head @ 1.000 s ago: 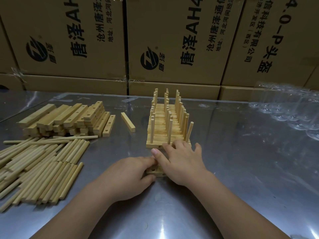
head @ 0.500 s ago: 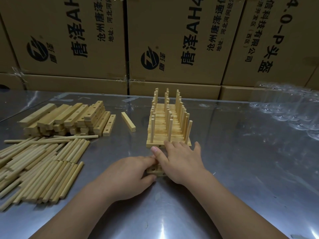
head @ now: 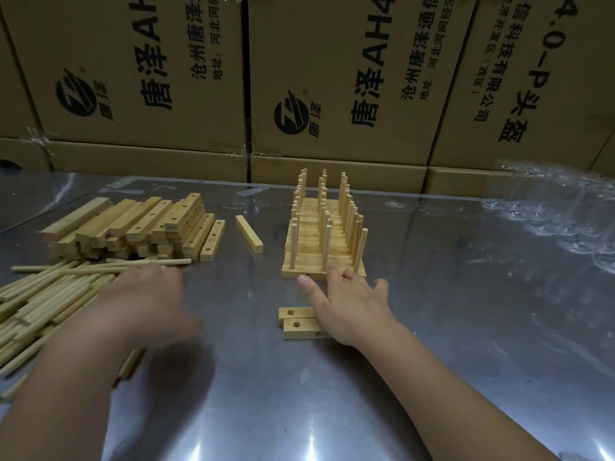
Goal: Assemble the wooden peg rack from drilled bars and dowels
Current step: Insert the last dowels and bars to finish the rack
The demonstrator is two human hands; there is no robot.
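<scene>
Two short drilled bars [head: 297,323] lie side by side on the metal table [head: 466,344], their right ends under my right hand [head: 351,306]. That hand rests flat on them with straight fingers, and its fingertips reach the front of a row of finished peg racks [head: 324,234] with upright dowels. My left hand [head: 146,301] is blurred and hovers over the pile of loose dowels [head: 46,294] at the left, fingertips at the pile's upper edge. I see nothing held in it.
A stack of drilled bars [head: 133,224] sits at the back left, with a loose drilled bar [head: 213,239] and a plain bar [head: 249,238] beside it. Clear plastic cups [head: 549,214] lie at the far right. Cardboard boxes [head: 332,78] wall off the back.
My left hand has left the two bars and swung left to the dowel pile, uncovering the bars' drilled ends. My right hand has stayed on the bars.
</scene>
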